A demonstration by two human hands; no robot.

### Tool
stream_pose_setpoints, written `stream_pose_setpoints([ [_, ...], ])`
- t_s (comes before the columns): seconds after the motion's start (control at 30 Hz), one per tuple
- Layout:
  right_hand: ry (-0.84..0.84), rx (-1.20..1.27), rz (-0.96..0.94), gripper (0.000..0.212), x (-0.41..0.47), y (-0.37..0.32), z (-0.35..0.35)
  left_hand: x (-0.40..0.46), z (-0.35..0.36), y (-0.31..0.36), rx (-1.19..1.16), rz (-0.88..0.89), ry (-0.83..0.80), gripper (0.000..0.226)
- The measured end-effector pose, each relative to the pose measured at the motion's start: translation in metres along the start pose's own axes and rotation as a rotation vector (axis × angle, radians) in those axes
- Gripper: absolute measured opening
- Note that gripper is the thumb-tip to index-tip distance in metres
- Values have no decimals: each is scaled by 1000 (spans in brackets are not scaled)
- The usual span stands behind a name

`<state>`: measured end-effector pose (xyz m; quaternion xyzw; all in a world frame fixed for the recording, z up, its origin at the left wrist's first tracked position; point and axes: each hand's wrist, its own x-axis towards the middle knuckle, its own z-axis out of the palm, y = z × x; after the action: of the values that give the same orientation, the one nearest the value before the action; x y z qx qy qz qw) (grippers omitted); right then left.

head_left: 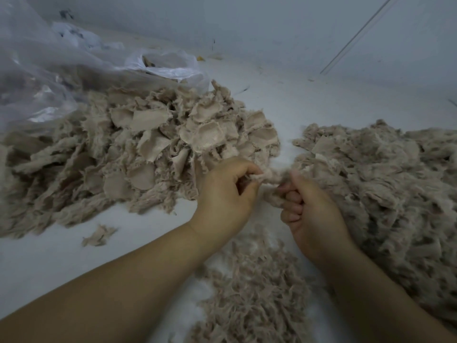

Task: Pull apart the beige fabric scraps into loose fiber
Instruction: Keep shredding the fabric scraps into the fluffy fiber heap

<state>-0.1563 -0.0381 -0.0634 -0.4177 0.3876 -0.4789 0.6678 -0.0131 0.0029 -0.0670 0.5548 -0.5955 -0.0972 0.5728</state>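
A beige fabric scrap stretches between my two hands at the centre. My left hand pinches its left end with curled fingers. My right hand grips its right end in a fist. A big heap of beige scraps lies to the left. A mound of loose fiber lies to the right, touching my right hand. More loose fiber lies between my forearms.
Clear plastic bags lie at the back left, one white bag open behind the scrap heap. A single scrap lies alone on the white floor. A wall rises at the back.
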Motion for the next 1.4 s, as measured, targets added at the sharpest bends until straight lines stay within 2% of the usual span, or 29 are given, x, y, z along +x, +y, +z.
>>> stream_pose_setpoints([
  [0.1,-121,-86,-16,34,-4,-2,1,-5,4,-2,148,222,-82,18],
  [0.23,-64,-39,-13,42,-2,2,-2,-10,3,5,227,304,-166,9],
  [0.33,-27,46,16,38,0,1,-4,-7,-5,10,146,198,-227,17],
  [0.47,18,-4,-7,29,-5,2,0,4,-14,15,-34,-2,-580,43],
  [0.6,106,73,-17,33,-3,0,-1,8,-22,10,-54,-134,-715,49],
  [0.67,89,23,-12,33,-2,1,-3,8,-23,6,-30,-203,-710,46],
  [0.77,35,-81,-25,36,-4,3,-1,10,-18,2,2,-222,-564,33],
  [0.83,0,-78,-37,46,-5,5,-1,9,-13,1,29,-225,-505,46],
  [0.9,-19,-136,-52,38,-4,5,-2,7,-7,2,63,-175,-484,39],
  [0.97,-18,-190,-62,30,-1,9,-4,8,-4,2,-28,-216,-438,20],
  [1.07,-16,-231,-66,34,2,14,-8,12,-6,2,-284,-476,-349,24],
  [1.13,-48,-302,-57,29,2,14,-8,14,-9,2,-367,-566,-329,30],
  [1.2,-56,-336,-30,13,1,13,-8,14,-10,4,-408,-593,-342,31],
  [1.33,-92,-252,-35,19,-1,9,-5,10,-5,9,-412,-550,-361,19],
  [1.4,-54,-257,-43,23,-2,9,-4,9,-5,9,-413,-533,-375,11],
])
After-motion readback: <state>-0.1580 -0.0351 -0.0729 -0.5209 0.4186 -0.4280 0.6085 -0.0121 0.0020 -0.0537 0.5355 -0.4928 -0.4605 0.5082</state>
